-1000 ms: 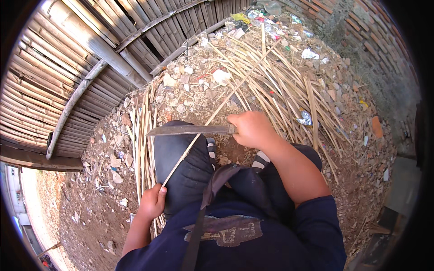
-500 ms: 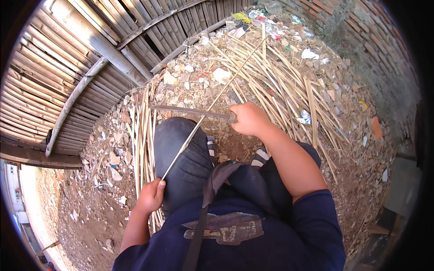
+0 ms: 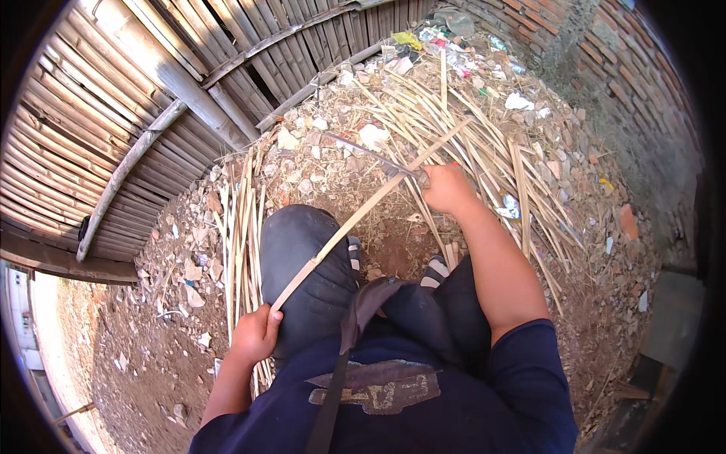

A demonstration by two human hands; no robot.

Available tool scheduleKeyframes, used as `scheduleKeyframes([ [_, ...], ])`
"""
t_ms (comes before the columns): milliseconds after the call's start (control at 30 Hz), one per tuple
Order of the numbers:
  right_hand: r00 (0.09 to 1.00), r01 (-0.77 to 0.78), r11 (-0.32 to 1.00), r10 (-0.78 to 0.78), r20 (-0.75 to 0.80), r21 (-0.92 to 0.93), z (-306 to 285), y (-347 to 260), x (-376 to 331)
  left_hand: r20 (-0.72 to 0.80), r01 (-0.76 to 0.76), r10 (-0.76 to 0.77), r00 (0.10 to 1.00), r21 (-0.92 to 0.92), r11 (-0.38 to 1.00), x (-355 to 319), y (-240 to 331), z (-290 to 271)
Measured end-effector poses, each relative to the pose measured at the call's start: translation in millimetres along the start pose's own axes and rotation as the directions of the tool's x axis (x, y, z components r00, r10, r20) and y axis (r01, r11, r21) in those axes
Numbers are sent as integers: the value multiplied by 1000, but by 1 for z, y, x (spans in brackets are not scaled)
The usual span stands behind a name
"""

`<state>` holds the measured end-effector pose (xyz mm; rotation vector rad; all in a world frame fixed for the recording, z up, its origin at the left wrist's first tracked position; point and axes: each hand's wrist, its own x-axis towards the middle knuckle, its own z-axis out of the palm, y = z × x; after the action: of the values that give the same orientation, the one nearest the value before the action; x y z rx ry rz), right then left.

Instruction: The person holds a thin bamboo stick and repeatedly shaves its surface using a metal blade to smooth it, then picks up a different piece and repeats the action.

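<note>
Loose strips (image 3: 519, 185) and rubble (image 3: 287, 140) litter the ground (image 3: 401, 248) around the knife (image 3: 370, 154).

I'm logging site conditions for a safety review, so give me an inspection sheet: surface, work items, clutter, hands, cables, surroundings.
Surface: brown, stony ground.
Work items: bamboo strip slanting over the left knee; knife crossing it, contact unclear; strip pile ahead right; more strips beside the left leg.
Clutter: yellow plastic and white scrap among litter, far side.
Hands: left hand holds the strip's near end; right hand grips the knife.
Cables: nothing seen.
Surroundings: bamboo-slat structure upper left; brick wall upper right.
</note>
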<state>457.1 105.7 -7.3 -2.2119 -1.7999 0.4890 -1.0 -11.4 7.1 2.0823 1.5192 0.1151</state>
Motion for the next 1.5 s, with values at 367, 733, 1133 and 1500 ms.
scheduleKeyframes([
  [367, 968, 235, 969, -240, -72, -70, -18, -35, -46, 28, 8, -5, 1000, -123, 992, -2, -13, -1],
  [733, 986, 166, 819, -117, -123, 549, -8, -7, -30, 105, 17, 2, 994, -183, 983, -20, -23, -8],
  [1133, 997, -57, 233, -46, 69, 971, -18, -16, -29, -17, -12, 13, 1000, 55, 998, -39, -29, 2],
  [1500, 987, -3, 305, -151, 52, 952, -24, -24, -40, -396, -365, 396, 828, 154, 918, 40, 83, 1],
])
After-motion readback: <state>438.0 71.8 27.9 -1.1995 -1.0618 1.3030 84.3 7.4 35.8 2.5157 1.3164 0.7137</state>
